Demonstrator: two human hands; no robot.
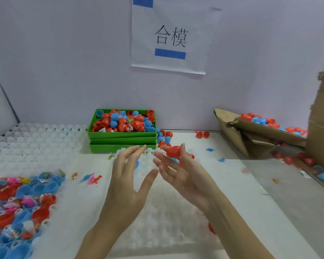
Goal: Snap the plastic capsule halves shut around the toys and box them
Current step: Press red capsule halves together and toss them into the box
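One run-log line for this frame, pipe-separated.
step: capsule in hand | right hand: pinches red capsule | left hand: open, holds nothing | cardboard box: part-filled | green tray: loose halves

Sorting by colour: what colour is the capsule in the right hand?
Red capsule, held in the right hand; head view.

Red capsule point(173, 151) (green bin point(122, 141))
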